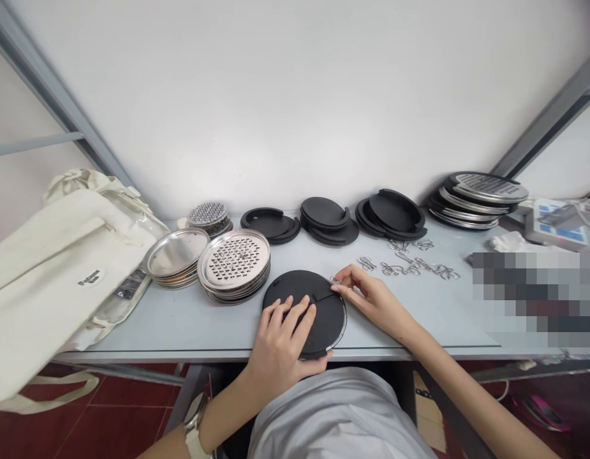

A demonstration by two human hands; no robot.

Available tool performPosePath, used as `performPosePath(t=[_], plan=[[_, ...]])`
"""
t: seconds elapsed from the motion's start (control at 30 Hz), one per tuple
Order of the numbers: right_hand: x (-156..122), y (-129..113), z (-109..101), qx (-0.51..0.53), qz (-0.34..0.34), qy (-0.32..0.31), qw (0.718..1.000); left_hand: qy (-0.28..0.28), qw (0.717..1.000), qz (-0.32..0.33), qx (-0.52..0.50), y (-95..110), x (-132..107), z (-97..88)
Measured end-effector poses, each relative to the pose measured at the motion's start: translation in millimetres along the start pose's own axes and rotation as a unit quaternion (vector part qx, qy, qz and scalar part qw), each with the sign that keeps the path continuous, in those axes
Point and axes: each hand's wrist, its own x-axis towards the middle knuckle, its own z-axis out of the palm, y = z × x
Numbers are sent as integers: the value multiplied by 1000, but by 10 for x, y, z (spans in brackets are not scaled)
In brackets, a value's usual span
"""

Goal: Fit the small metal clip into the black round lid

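Observation:
A round black plastic holder [297, 287] lies at the table's front edge, with a thin metal rim showing along its right side. My left hand [282, 335] grips it, fingers spread over the top and thumb at the near edge. At its upper right edge, my right hand [364, 293] pinches a small bent wire clip [335, 280], partly hidden by the fingertips. Several similar wire clips [409, 264] lie loose beyond that hand. Left of the holder stands a stack of metal grater discs [234, 260], the top one pierced with holes.
More metal discs [177, 253] and a small stack of fine grater discs [208, 213] stand at left, beside a cream bag [79, 255]. Black holders [324, 213] line the wall. Assembled discs [486, 191] are piled back right, near a blue-and-white box [555, 223].

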Motion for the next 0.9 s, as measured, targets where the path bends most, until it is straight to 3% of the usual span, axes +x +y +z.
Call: performPosePath(t=[0.37, 0.9], plan=[[7, -15, -2, -64, -61, 4, 996, -2, 1000, 1, 7, 5, 3, -12], [-29, -37, 12, -56, -24, -58, 996, 7, 1000, 2, 12, 9, 9, -14]])
